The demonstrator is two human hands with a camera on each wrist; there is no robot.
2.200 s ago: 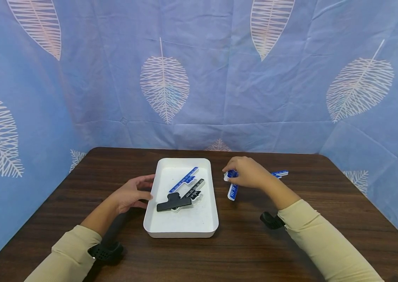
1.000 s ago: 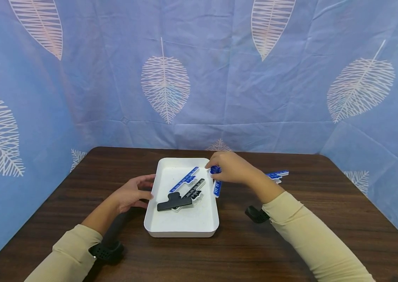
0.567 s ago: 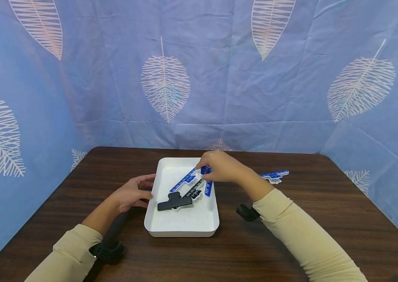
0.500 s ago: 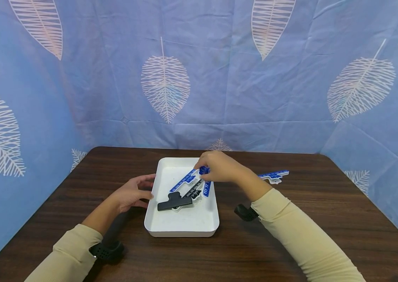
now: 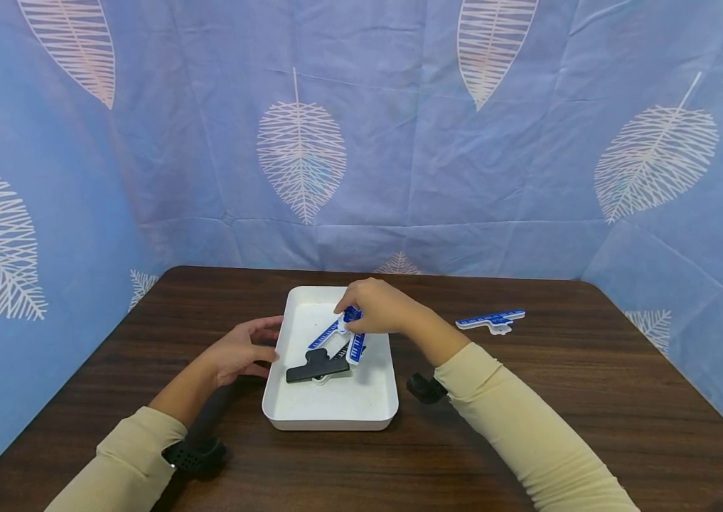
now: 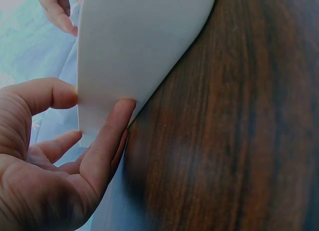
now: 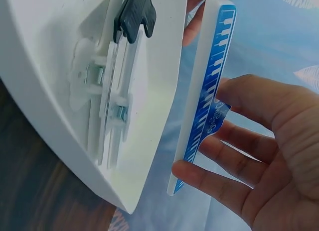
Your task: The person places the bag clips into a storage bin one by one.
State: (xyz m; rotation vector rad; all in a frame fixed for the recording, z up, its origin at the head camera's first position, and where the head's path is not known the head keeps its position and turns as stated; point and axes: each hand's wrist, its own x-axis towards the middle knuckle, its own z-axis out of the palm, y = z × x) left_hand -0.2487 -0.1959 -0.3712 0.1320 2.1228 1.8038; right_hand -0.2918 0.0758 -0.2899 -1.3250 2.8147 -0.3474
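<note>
My right hand [image 5: 379, 307] pinches a blue-and-white piano-key clip [image 5: 355, 348] above the white tray [image 5: 335, 409]. In the right wrist view, the thumb and fingers grip this clip [image 7: 212, 76] by its handle, apart from the tray wall. My left hand [image 5: 237, 353] touches the tray's left side with loosely bent fingers; the left wrist view shows its fingertips [image 6: 124, 109] against the outer wall. Inside the tray lie a plain black clip [image 5: 318, 365], a blue piano-key clip [image 5: 323, 336] and a black piano-key clip [image 5: 340, 352], partly hidden by the held one.
Another blue-and-white piano-key clip [image 5: 491, 320] lies on the dark wooden table [image 5: 566, 370], right of the tray. A blue leaf-patterned cloth [image 5: 361, 171] hangs behind the table and along its sides.
My right hand has picked the blue piano-key clip off the table and carried it left, across the tray's right rim, to over the tray's middle. The left hand stays at the tray.
</note>
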